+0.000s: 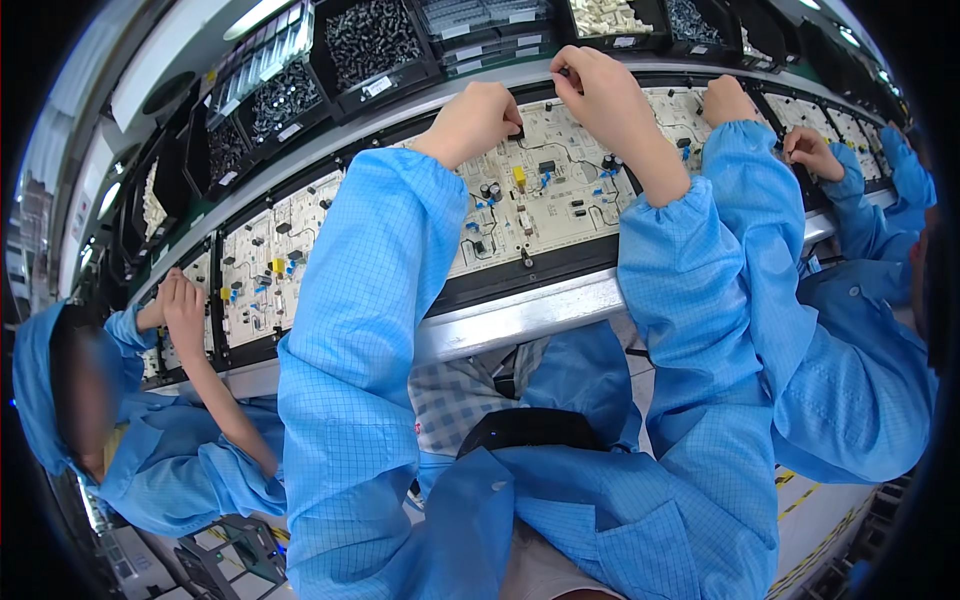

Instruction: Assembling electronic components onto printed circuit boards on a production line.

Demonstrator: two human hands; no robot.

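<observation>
In front of me lies a pale circuit board (545, 232) in a black frame, fitted with black, blue and yellow components. My left hand (472, 122) is closed in a pinch over the board's upper left part. A small black component (516, 133) shows at its fingertips, touching or just above the board. At the board's far edge, my right hand (608, 105) is also closed, thumb against forefinger. Between those fingertips is a small dark part (565, 72), too little visible to name its kind. A yellow component (519, 177) stands on the board between my forearms.
Beyond the board stand black bins of small parts, one with black pieces (368, 45) and one with white pieces (607, 17). A metal rail (520, 318) runs along the near side. Co-workers' hands (184, 312) (730, 102) work at neighbouring boards (262, 250) on both sides.
</observation>
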